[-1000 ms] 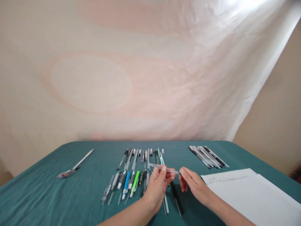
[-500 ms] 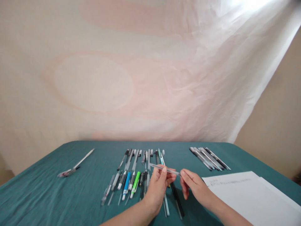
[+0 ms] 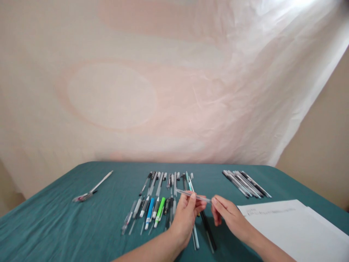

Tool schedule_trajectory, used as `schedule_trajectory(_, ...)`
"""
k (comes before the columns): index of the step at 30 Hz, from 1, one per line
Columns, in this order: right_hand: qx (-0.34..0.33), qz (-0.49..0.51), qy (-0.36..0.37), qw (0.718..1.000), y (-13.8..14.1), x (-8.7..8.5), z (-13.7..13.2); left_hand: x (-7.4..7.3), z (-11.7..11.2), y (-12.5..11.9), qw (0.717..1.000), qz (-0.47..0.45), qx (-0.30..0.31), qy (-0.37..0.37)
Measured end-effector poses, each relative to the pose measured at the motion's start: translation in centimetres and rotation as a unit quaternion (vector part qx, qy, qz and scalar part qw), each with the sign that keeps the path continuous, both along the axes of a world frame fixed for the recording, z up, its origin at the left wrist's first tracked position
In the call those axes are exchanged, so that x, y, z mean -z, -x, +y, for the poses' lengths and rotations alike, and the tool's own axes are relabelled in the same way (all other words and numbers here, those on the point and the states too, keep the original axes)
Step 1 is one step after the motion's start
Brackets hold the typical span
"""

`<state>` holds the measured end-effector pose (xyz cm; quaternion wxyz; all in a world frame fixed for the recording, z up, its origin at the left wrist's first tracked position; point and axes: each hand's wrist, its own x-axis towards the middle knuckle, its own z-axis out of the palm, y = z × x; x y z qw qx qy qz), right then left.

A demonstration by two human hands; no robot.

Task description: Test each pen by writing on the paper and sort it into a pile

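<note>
A clear, whitish pen [image 3: 200,198] lies slanted between my two hands above the cloth. My left hand [image 3: 187,214] grips its middle between thumb and fingers. At the pen's right end, the thumb and forefinger of my right hand [image 3: 226,214] are pinched; the tip there is hidden by the fingers. Below and left of my hands are a green pen [image 3: 160,212], a blue pen [image 3: 149,214] and several clear and grey pen parts. A black pen [image 3: 208,231] and a light blue pen [image 3: 195,236] lie partly under my hands.
Farther back stands a row of clear barrels and caps [image 3: 160,183]. A bundle of pens [image 3: 247,183] lies at the back right, near white paper sheets [image 3: 291,229] with scribbles. At the left is a white stick-like item with small pieces [image 3: 92,189]. A green cloth [image 3: 54,218] covers the table.
The whole scene has shifted slightly to the right in view, as the camera turned a little. Both hands keep nearly the same hold on the pen.
</note>
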<state>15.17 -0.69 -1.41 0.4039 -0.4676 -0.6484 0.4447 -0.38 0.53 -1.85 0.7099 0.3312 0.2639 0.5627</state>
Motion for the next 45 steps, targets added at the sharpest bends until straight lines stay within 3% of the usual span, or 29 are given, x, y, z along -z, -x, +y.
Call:
schedule_trajectory(5,-0.017,0.138,0.104,0.985,0.7,-0.3,-0.5,-0.7,-0.2,0.2,0.999,0.012,0.005,-0.037)
schedule_trajectory(8,-0.034,0.187,0.148,0.971,0.8,-0.2,-0.6,-0.8,-0.2,0.2,1.0,-0.003,0.003,-0.021)
schedule_trajectory(10,-0.039,0.161,0.115,0.979,0.6,-0.1,-0.5,-0.9,-0.2,0.2,0.999,-0.033,0.016,0.007)
schedule_trajectory(13,-0.003,0.078,-0.016,0.997,0.2,-0.2,-0.4,-1.4,-0.6,0.2,0.993,-0.086,0.066,0.054)
schedule_trajectory(16,0.003,0.009,-0.111,0.994,0.2,-0.8,-1.0,-1.7,-1.5,0.0,0.983,-0.106,0.134,0.066)
schedule_trajectory(19,-0.036,-0.058,-0.148,0.987,0.4,-1.6,-1.8,-1.6,-2.3,-0.3,0.98,-0.069,0.184,0.009)
schedule_trajectory(22,-0.048,-0.115,-0.186,0.975,0.3,-2.1,-2.2,-1.6,-2.8,-0.3,0.978,0.075,0.168,-0.096)
schedule_trajectory(24,-0.023,-0.114,-0.204,0.972,-0.2,-2.5,-2.0,-1.9,-2.9,0.2,0.945,0.217,0.126,-0.208)
schedule_trajectory(27,0.062,-0.091,-0.2,0.974,-1.6,-3.5,-1.0,-2.5,-3.1,0.9,0.831,0.384,0.104,-0.389)
schedule_trajectory(29,0.128,-0.096,-0.169,0.972,-3.1,-4.1,0.0,-2.7,-3.2,1.2,0.758,0.442,0.123,-0.463)
schedule_trajectory(32,0.219,-0.092,-0.112,0.965,-6.6,-4.0,1.6,-2.4,-3.2,1.3,0.699,0.48,0.135,-0.513)
schedule_trajectory(37,0.292,0.016,-0.017,0.956,-14.1,-0.9,2.6,-0.8,-2.8,1.1,0.67,0.488,0.098,-0.551)
schedule_trajectory(41,0.31,0.011,0.041,0.95,-19.0,1.5,1.4,0.1,-2.7,0.9,0.659,0.491,0.083,-0.564)
schedule_trajectory(43,0.325,-0.011,0.043,0.945,-20.5,2.4,0.7,0.2,-2.8,0.9,0.653,0.504,0.098,-0.557)
schedule_trajectory(45,0.374,-0.046,-0.002,0.926,-21.4,3.2,0.1,0.2,-2.8,0.8,0.654,0.512,0.112,-0.547)
